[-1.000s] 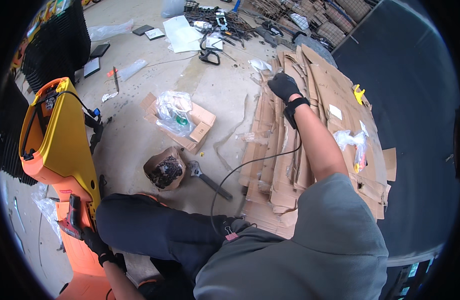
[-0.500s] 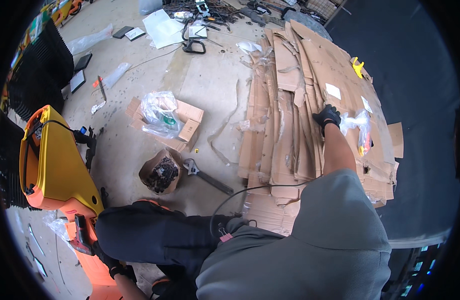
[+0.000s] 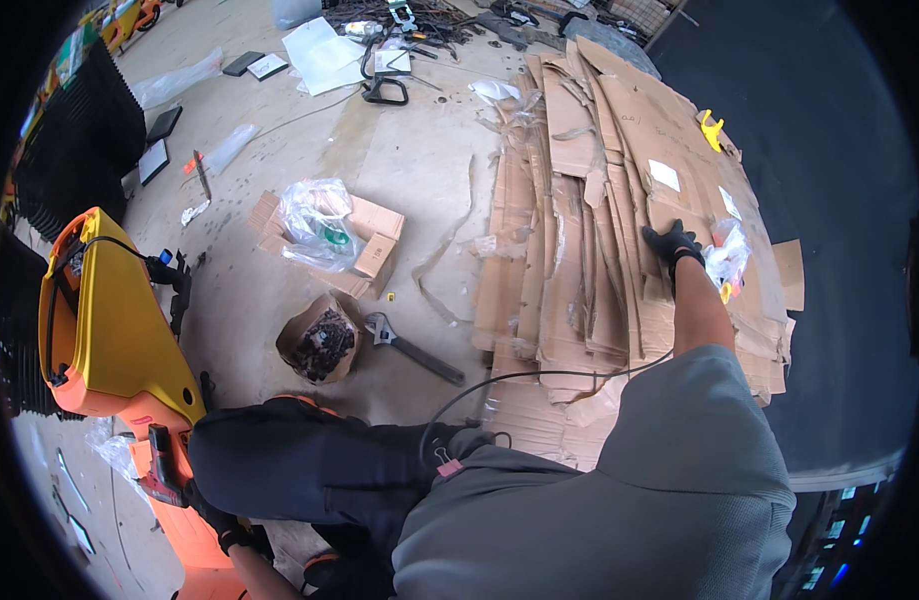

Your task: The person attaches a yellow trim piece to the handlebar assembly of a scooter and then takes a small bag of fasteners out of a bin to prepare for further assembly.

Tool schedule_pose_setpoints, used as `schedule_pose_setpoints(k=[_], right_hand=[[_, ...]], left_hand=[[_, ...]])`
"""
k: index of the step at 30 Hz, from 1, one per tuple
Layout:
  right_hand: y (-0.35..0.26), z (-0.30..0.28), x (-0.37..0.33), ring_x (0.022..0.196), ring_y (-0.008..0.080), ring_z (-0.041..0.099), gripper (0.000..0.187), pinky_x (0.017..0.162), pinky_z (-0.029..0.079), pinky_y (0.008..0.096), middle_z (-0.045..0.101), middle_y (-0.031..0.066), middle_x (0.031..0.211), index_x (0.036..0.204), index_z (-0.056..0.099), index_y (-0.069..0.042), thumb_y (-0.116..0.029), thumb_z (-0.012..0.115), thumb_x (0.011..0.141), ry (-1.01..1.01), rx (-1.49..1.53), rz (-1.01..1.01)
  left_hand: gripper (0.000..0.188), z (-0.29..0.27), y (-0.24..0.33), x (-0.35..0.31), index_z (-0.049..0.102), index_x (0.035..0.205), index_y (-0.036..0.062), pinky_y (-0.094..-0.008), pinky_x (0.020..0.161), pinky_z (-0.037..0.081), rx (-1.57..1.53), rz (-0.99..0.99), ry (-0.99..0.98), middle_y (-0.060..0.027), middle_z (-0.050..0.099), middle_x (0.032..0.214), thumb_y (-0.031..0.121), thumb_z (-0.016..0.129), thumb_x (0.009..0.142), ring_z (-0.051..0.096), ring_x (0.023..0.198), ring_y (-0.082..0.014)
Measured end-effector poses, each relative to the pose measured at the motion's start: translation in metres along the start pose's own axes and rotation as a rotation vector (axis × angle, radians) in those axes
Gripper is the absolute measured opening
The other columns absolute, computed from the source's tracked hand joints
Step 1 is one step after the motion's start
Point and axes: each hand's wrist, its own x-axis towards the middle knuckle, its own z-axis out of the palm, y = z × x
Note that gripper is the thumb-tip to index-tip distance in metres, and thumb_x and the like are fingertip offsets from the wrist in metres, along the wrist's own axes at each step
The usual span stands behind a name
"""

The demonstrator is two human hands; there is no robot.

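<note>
On the stack of flattened cardboard (image 3: 619, 130) at the right, my right hand (image 3: 672, 242) lies in a black glove, its fingers apart and nothing in them. Close beside it is a crumpled clear plastic bag (image 3: 727, 252) with something yellow and red in it. My left hand (image 3: 214, 512), also gloved in black, is low at the left beside the orange and yellow machine body (image 3: 139, 350). A red and black power tool (image 3: 162, 465) is next to that hand. My knee and the dark angle hide its fingers, so any grip cannot be made out.
An adjustable wrench (image 3: 414, 348) lies on the floor beside a carton of small dark parts (image 3: 321, 345). Behind them stands an open cardboard box (image 3: 374, 255) with clear plastic. A black cable (image 3: 519, 375) crosses over the cardboard. A yellow plastic piece (image 3: 711, 130) lies on the stack.
My right hand has moved a little right and nearer to me across the cardboard, close to the plastic bag, which looks more bunched up. My left hand stays in place.
</note>
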Motion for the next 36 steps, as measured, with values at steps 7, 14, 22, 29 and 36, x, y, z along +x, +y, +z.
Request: schedule_pose_setpoints(k=[7,14,22,29,36], right_hand=[[-0.001,0.032,-0.006,0.141,0.0403,0.01,0.1,0.111,0.013,0.0545,0.01,0.0206,0.153,0.149,0.01,-0.018,-0.075,0.046,0.075,0.064,-0.086,-0.12],[0.006,0.041,-0.001,0.14,0.0394,0.014,0.099,0.11,0.013,0.0558,0.014,0.0199,0.152,0.148,0.015,-0.018,-0.073,0.049,0.074,0.117,-0.065,-0.102],[-0.004,0.03,-0.011,0.141,0.0376,0.01,0.099,0.112,0.009,0.0531,0.013,0.0203,0.152,0.149,0.014,-0.018,-0.074,0.048,0.075,0.112,-0.071,-0.118],[0.001,0.033,-0.01,0.141,0.0379,0.01,0.098,0.112,0.009,0.052,0.013,0.0202,0.153,0.149,0.014,-0.017,-0.073,0.047,0.075,0.11,-0.071,-0.126],[0.009,0.034,-0.006,0.141,0.0382,0.01,0.097,0.112,0.009,0.0526,0.012,0.0205,0.152,0.148,0.015,-0.017,-0.072,0.048,0.076,0.094,-0.091,-0.094]], left_hand=[[0.012,0.001,0.007,-0.002,0.051,0.089,0.0051,-0.0291,0.071,0.044,0.019,0.015,-0.009,-0.0032,0.054,0.085,0.015,0.048,0.093,0.052,0.078,-0.0172],[0.012,0.007,0.013,0.001,0.052,0.088,0.0049,-0.0295,0.071,0.044,0.008,0.036,-0.039,-0.0035,0.054,0.085,0.015,0.048,0.093,0.052,0.078,-0.0174],[0.012,0.002,0.014,0.0,0.052,0.088,0.0046,-0.0299,0.07,0.044,0.01,0.048,-0.038,-0.0038,0.054,0.085,0.015,0.049,0.093,0.052,0.077,-0.0176],[0.012,0.002,0.018,-0.004,0.053,0.087,0.0043,-0.0303,0.07,0.044,0.025,0.065,-0.052,-0.0041,0.054,0.085,0.015,0.049,0.092,0.052,0.077,-0.0177],[0.012,0.011,0.028,-0.009,0.053,0.087,0.0041,-0.0308,0.07,0.044,0.036,0.106,-0.077,-0.0044,0.054,0.085,0.015,0.05,0.092,0.052,0.077,-0.0179]])
